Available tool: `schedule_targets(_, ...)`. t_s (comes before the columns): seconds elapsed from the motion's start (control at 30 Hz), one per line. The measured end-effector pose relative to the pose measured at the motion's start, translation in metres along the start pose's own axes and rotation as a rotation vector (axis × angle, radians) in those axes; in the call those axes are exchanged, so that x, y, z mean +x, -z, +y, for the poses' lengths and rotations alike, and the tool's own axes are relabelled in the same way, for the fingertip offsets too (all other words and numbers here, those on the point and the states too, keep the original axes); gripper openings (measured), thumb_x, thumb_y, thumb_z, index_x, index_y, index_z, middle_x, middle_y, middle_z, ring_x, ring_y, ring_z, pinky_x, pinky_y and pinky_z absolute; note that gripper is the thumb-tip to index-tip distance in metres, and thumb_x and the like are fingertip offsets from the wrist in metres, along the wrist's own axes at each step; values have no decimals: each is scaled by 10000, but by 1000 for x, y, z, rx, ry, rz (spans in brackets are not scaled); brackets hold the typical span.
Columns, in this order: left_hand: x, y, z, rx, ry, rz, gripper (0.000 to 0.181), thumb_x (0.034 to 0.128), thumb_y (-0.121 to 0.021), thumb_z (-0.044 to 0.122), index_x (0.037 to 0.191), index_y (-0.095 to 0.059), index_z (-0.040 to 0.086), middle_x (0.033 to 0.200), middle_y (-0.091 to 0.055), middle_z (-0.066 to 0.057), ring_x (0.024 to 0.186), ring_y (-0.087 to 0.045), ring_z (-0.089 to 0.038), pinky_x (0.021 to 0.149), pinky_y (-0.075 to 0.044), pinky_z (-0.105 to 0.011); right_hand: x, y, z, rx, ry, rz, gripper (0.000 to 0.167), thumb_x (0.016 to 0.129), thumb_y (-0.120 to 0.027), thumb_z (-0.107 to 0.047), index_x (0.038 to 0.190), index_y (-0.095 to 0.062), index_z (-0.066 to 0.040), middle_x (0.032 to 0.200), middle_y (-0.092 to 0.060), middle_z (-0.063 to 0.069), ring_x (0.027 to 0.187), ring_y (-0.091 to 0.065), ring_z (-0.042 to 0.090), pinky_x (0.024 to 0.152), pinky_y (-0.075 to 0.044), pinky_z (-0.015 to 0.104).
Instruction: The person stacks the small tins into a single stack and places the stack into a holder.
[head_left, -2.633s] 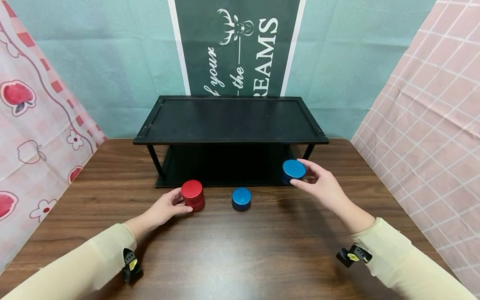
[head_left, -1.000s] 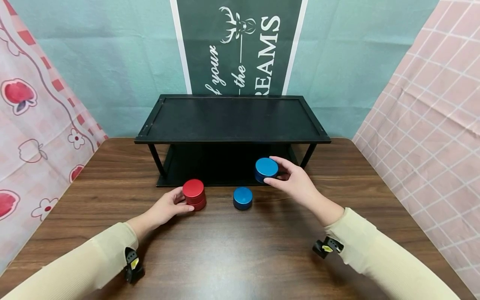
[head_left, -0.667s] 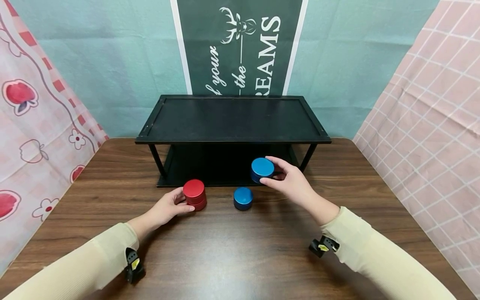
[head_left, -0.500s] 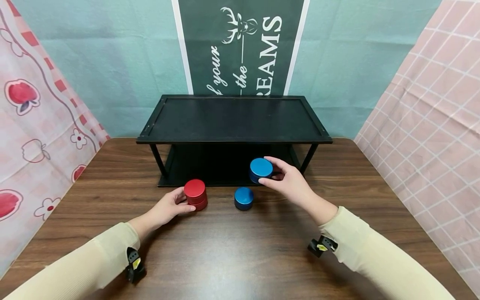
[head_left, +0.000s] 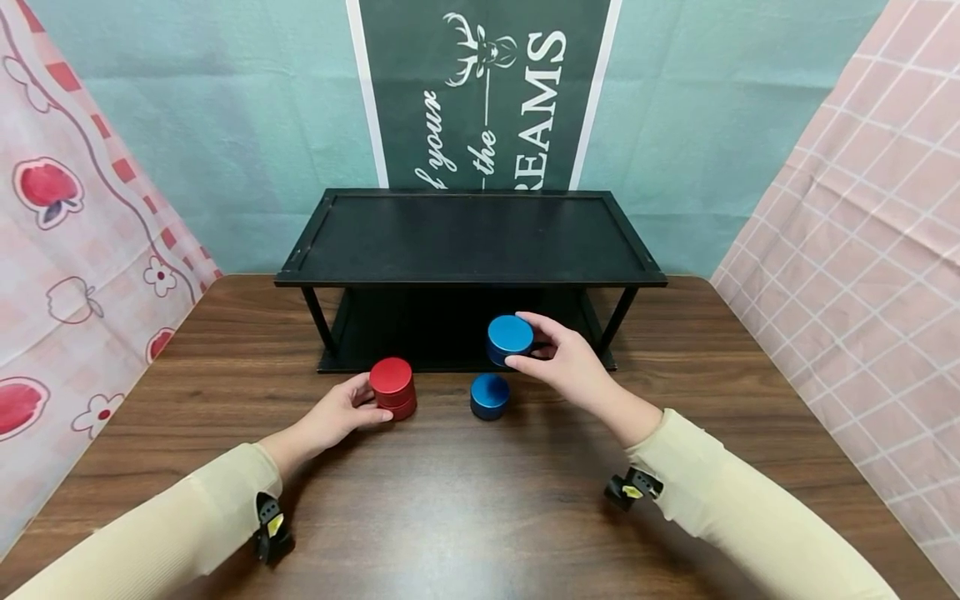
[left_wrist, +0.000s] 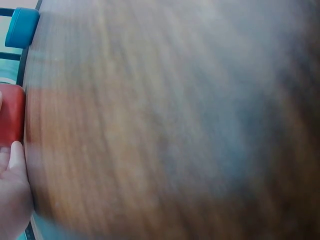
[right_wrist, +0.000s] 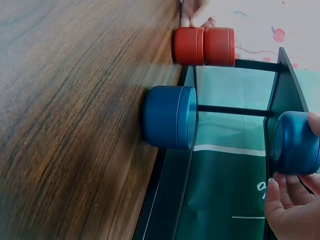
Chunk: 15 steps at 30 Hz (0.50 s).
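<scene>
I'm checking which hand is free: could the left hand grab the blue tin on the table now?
Probably not: the left hand holds the red tins. Once freed, likely, as only bare table lies between them and the blue tin.

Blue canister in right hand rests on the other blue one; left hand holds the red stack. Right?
Not resting: right wrist view shows a gap between the held canister and the other blue one. Left hand holding the red stack is correct.
</scene>
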<state>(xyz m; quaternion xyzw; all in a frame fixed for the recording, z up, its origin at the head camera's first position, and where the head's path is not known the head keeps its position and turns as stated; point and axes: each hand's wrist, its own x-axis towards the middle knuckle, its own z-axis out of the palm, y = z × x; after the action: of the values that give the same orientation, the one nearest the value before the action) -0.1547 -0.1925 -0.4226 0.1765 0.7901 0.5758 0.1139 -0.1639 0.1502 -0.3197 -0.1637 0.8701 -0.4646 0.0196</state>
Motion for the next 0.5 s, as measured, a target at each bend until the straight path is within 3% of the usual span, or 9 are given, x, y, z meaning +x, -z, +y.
schedule_targets(0.5, 1, -1, 0, -19, -4, -6, 567, 828, -692, 47, 1304, -417, -91, 1286, -499, -258, 1230, -430, -352, 1030, -312, -496, 9, -15, -3, 11, 20, -12, 632, 799, -750, -251, 1354, -477, -122, 1165, -587, 78, 1009, -564, 221, 844, -500, 370)
